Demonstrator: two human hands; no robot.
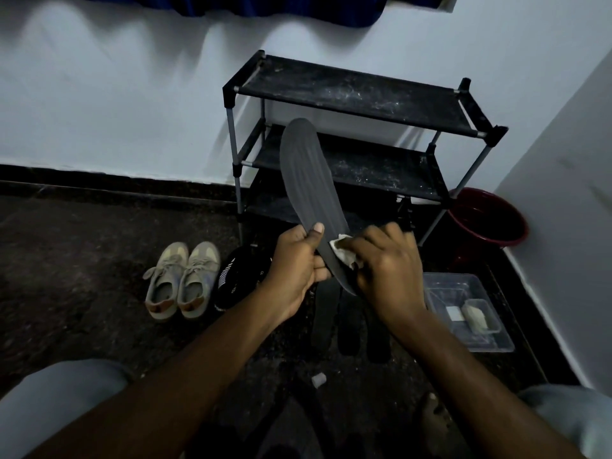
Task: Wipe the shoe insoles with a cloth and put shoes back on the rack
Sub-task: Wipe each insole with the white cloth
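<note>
insole: grey insole held up in front of the rack, toe end over its middle shelf, heel end down in the hands
left hand: left hand grips the heel end, fingers curled behind, thumb on the face
right hand: right hand clenched round the cloth, pressing it to the insole near the heel
step: wiping, cloth low on the face
next: probably a stroke up toward the toe; the thin insole likely flexes, so the left grip must hold firm
floor: more dark insoles lie in front of the rack
shoes: tan shoes left-front of the rack, not yet shelved
</note>
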